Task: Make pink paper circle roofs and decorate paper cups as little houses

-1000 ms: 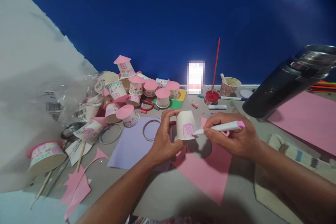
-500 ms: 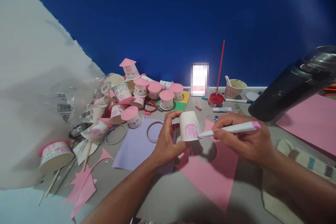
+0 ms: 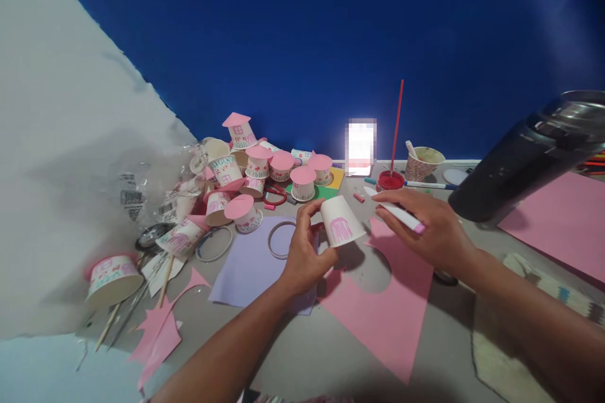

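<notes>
My left hand (image 3: 309, 245) grips a white paper cup (image 3: 341, 217), turned upside down and tilted a little. A purple door shape with upright lines is drawn on the side facing me. In the fingers of my right hand (image 3: 425, 223) is a white marker (image 3: 401, 216) with a purple end; its tip points up and left, apart from the cup. Below the cup lies a pink paper sheet (image 3: 392, 334) with a round cut-out. A lilac sheet (image 3: 246, 271) with a tape ring (image 3: 278, 240) on it lies left of my left hand.
Several decorated cups with pink paper roofs (image 3: 240, 206) are heaped at the left. A dark flask (image 3: 524, 157) leans in at the right. Behind stand a red paint pot (image 3: 390, 181), a patterned cup (image 3: 422, 167) and a bright phone screen (image 3: 360, 148). A cloth (image 3: 505, 340) lies front right.
The marker tip has left the cup's lower edge. My right hand has turned the marker, so its tip now points up and left. The cup has tilted slightly in my left hand.
</notes>
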`<state>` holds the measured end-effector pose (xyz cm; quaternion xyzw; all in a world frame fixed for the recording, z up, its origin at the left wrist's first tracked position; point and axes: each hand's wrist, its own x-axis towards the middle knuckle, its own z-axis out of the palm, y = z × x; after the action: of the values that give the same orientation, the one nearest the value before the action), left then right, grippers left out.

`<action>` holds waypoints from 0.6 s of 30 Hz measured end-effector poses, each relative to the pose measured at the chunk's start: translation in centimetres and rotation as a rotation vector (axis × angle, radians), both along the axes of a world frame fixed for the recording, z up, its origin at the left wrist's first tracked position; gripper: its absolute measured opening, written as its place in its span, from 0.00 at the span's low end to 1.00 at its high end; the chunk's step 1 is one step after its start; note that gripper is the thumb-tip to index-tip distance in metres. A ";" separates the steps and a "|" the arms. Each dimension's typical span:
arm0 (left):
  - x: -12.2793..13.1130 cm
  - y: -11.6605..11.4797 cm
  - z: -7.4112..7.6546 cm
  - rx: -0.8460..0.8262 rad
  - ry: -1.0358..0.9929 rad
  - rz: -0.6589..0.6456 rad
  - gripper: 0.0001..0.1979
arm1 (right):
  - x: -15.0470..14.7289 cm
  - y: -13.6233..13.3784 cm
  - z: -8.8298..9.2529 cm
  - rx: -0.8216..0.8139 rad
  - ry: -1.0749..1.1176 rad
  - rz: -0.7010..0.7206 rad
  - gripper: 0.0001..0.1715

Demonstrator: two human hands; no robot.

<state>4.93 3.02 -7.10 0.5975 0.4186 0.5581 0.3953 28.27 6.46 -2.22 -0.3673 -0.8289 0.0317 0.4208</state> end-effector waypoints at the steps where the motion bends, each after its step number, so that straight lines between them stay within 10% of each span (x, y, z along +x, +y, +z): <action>1: 0.0 0.1 -0.1 -0.010 -0.013 0.008 0.37 | 0.2 0.3 -0.3 -0.036 -0.080 -0.005 0.15; 8: -0.5 0.2 -1.2 0.016 0.002 0.051 0.36 | 1.4 1.8 -0.7 -0.414 -0.534 -0.006 0.39; 18: -0.4 0.5 -1.6 0.175 0.374 0.219 0.38 | 1.1 3.1 -3.3 -0.468 -0.504 0.029 0.25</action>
<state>4.55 3.51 -8.69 0.6733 0.4971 0.5115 0.1946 29.37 9.56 -5.48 -0.4385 -0.8821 0.1353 0.1067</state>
